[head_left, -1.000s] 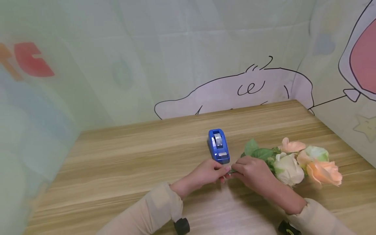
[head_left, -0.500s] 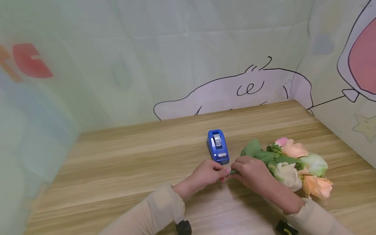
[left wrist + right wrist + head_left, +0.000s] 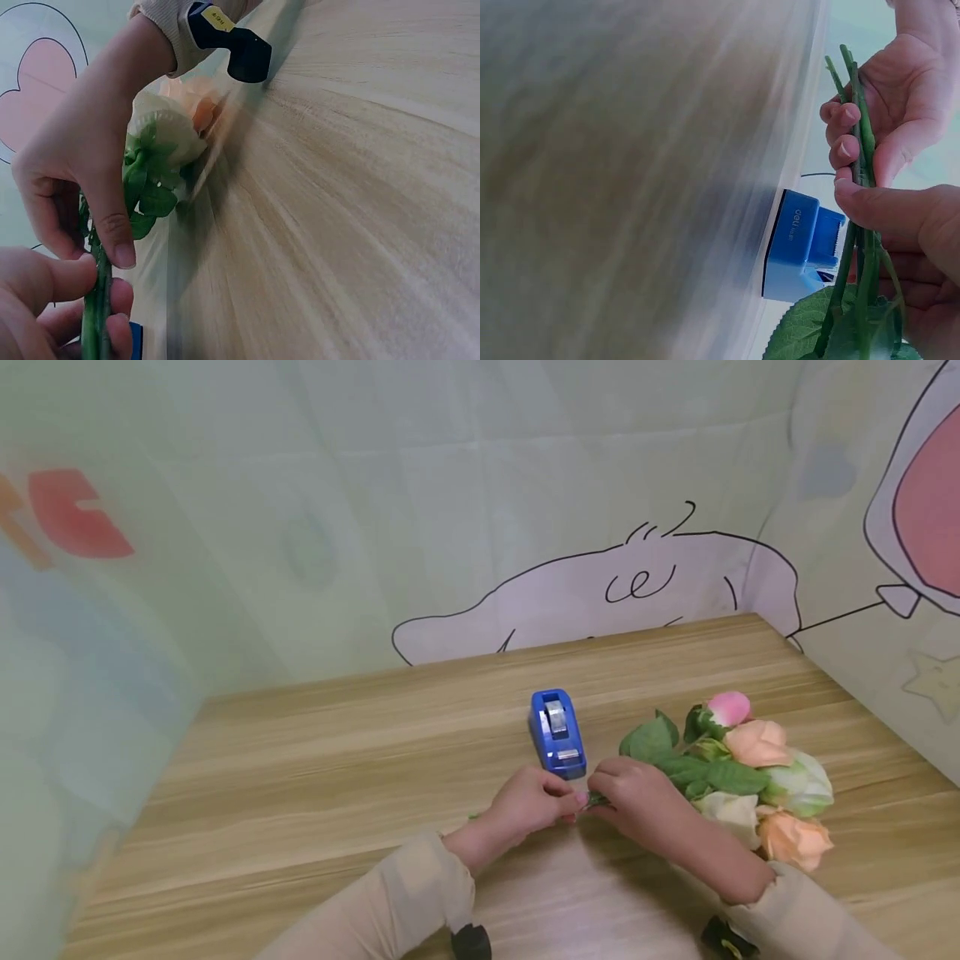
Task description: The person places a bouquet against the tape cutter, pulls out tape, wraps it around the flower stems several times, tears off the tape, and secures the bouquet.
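Observation:
A bunch of artificial roses lies sideways in my hands, its green stems (image 3: 866,142) gathered into one bundle. My left hand (image 3: 528,802) pinches the stems near their cut ends between thumb and fingers. Just beside it, my right hand (image 3: 645,797) grips the same stems farther up, below the leaves (image 3: 652,739). Toward the right spread the heads: a pink bud (image 3: 729,708), a peach rose (image 3: 759,743), a white-green rose (image 3: 802,785), a cream rose (image 3: 731,817) partly behind my right forearm, and an orange rose (image 3: 797,839).
A blue tape dispenser (image 3: 558,739) with a clear roll stands just beyond my hands on the wooden table (image 3: 337,760). Behind the table hangs a printed cloth backdrop (image 3: 375,527), which also rises along both sides.
The rose heads have turned about the stems: the pink bud has come into view at the back, and the orange rose has shifted toward me and left. Both hands stay nearly in place.

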